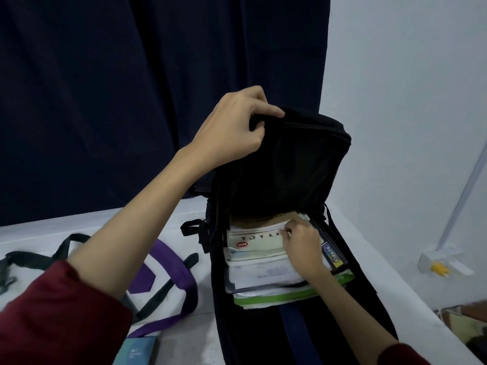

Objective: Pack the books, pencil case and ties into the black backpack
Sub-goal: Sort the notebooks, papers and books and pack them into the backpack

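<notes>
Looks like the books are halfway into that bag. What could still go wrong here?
The book stack is uneven and sticks out of the black backpack, so it might snag or slide apart as the right hand pushes it. The flap stays up only by the left hand's grip; it could drop if released.

Matt black cloth on the backpack point(295, 159); inside it, paper books point(263, 262), top cover smooth with slight sheen. Left of the backpack, a purple-trimmed fabric bag point(158, 275) on the smooth white tabletop point(184, 335).
</notes>
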